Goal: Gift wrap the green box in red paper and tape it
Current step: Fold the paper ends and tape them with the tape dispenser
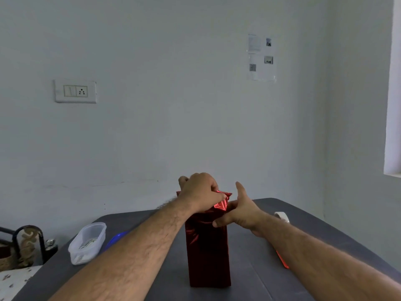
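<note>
A tall box stands upright in the middle of the dark grey table (303, 216), fully covered in shiny red paper (208, 257); no green shows. My left hand (199, 192) presses down on top of the box, fingers curled over the crumpled paper end. My right hand (240, 211) is at the box's upper right side, thumb and fingers pinching a loose red paper flap (222, 204), index finger raised. A roll of clear tape (282, 216) lies on the table behind my right wrist.
A clear plastic container (87, 242) with small items sits at the left, a blue object (117, 237) beside it behind my left forearm. An orange-red tool (283, 260) lies under my right forearm. A chair (23, 244) stands off the table's left edge.
</note>
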Demonstrator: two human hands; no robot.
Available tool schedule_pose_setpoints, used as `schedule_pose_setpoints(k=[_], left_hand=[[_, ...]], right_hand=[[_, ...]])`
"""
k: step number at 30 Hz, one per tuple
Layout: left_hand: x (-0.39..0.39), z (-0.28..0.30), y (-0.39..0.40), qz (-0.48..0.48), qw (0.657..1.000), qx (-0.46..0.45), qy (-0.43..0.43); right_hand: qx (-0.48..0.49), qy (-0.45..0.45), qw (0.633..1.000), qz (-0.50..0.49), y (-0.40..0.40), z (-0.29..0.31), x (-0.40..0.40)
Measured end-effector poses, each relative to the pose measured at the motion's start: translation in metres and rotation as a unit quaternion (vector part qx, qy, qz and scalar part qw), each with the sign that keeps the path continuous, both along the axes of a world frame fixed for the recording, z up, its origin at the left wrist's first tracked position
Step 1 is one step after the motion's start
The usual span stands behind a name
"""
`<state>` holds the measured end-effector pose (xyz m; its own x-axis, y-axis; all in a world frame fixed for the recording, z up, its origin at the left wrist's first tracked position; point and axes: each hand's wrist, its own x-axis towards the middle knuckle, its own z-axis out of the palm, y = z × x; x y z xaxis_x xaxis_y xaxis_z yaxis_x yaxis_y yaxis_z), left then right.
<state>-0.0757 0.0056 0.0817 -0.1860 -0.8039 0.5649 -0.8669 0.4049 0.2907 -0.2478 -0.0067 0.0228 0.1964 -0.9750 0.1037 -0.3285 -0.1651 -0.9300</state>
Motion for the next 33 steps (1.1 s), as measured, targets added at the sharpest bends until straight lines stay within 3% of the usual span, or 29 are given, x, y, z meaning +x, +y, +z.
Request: schedule_pose_setpoints(k=[5,6,9,11,18,23,26,28,30,33], left_hand=[[-0.017,0.009,0.006,0.004,0.979,0.009,0.203],[-0.019,0.012,0.004,0.031,0.980,0.011,0.194],[-0.030,0.019,0.001,0.137,0.985,0.103,0.021],[-0.041,0.023,0.001,0.146,0.976,0.158,-0.038],[-0.049,0.027,-0.005,0.140,0.987,0.063,0.042],[-0.051,0.022,-0.004,0.165,0.982,0.091,-0.027],[-0.049,0.020,-0.004,0.095,0.992,-0.005,0.082],[-0.043,0.024,-0.003,0.028,0.978,-0.096,0.183],[-0.030,0.024,-0.002,0.011,0.962,-0.146,0.232],[-0.005,0.013,-0.012,0.006,0.954,-0.120,0.275]], right_hand=[[-0.008,-0.012,1.000,0.000,0.001,-0.006,-0.003],[-0.014,-0.011,1.000,0.001,0.003,-0.006,-0.005],[-0.043,-0.014,0.999,-0.010,0.008,-0.008,-0.003],[-0.055,-0.008,0.998,-0.022,0.011,-0.010,0.003],[-0.101,-0.022,0.989,-0.108,0.013,-0.016,0.013],[-0.120,-0.018,0.982,-0.142,0.010,-0.025,0.018],[-0.136,-0.003,0.981,-0.135,0.012,-0.029,0.021],[-0.140,0.004,0.981,-0.136,0.011,-0.028,0.017],[-0.132,0.011,0.981,-0.140,0.009,-0.028,0.011],[-0.111,-0.009,0.984,-0.142,0.000,-0.029,-0.004]])
